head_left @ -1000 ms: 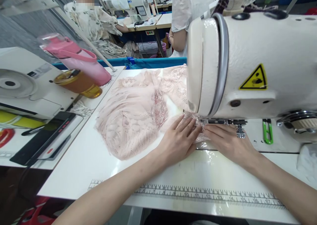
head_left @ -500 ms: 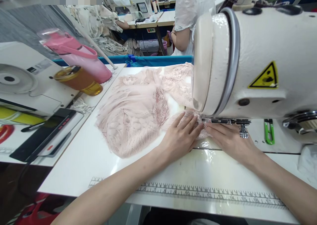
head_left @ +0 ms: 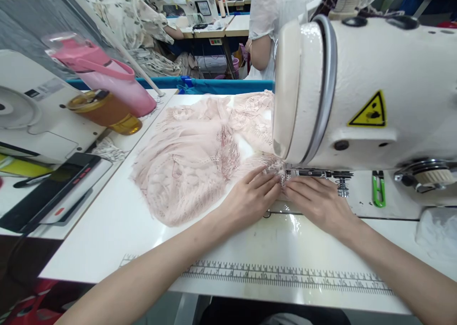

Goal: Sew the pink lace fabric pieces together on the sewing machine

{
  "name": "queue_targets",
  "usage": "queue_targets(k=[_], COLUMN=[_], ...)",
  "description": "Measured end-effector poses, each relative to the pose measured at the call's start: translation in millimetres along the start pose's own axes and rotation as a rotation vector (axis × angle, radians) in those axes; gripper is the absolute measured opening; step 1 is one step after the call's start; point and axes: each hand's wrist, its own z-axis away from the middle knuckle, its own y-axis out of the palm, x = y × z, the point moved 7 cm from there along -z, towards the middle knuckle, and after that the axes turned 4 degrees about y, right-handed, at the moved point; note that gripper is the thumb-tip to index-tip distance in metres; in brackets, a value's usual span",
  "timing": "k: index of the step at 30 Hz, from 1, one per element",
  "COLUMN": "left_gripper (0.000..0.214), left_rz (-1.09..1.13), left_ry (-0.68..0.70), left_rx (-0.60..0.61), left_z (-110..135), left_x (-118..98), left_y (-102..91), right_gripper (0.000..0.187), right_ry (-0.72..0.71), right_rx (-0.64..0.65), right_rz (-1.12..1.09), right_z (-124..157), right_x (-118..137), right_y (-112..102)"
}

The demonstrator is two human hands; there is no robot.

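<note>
A pale pink lace garment point(head_left: 185, 172) lies bunched on the white sewing table, and a strip of it runs to the needle area of a sewing machine point(head_left: 360, 91). My left hand point(head_left: 252, 194) lies on that strip just left of the presser foot, fingers stretched out. Beside it, my right hand point(head_left: 317, 201) rests palm down under the machine head, its extended fingertips at the edge of the lace. The two hands' fingertips nearly meet. The machine's metal parts partly hide the right fingers, and the needle point cannot be made out.
Green thread snips point(head_left: 378, 189) lie right of my right hand. A ruler scale point(head_left: 285, 275) runs along the table's front edge. At left stand a pink bottle point(head_left: 114, 77), an amber cup point(head_left: 107, 113) and a black control box point(head_left: 50, 191). Two people work beyond.
The view has shifted slightly, moving most things left in the picture. My hands are closer together at the presser foot, and less lace shows in front of them.
</note>
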Motion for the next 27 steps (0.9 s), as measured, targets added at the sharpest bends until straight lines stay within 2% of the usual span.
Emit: queue_targets(k=[3, 6, 9, 12, 17, 21, 27], left_gripper=[0.028, 0.023, 0.016, 0.017, 0.046, 0.046, 0.046], left_rz=[0.049, 0.177, 0.235, 0.238, 0.259, 0.195, 0.189], left_ry=[-0.155, -0.312, -0.191, -0.076, -0.03, 0.004, -0.013], left_rx=[0.053, 0.117, 0.069, -0.005, 0.121, 0.153, 0.16], left_z=[-0.1, 2.2, -1.4, -2.2, 4.8, 8.7, 8.9], left_x=[3.8, 7.5, 0.0, -1.1, 6.3, 7.7, 9.7], left_y=[-2.3, -3.2, -9.4, -11.8, 6.3, 11.0, 11.2], right_gripper=[0.026, 0.022, 0.019, 0.012, 0.017, 0.02, 0.019], right_ry=[0.04, 0.151, 0.219, 0.16, 0.057, 0.027, 0.028], right_rx=[0.002, -0.025, -0.034, -0.036, -0.075, -0.079, -0.072], right_rz=[-0.046, -0.151, -0.23, -0.201, -0.119, -0.152, -0.156], right_z=[-2.5, -4.6, -6.0, -7.6, -7.4, -6.3, -4.3], right_x=[-1.7, -8.5, -11.4, -4.8, 5.0, 5.7, 4.7], right_y=[1.0, 1.1, 1.4, -2.0, -10.6, -10.2, -6.4])
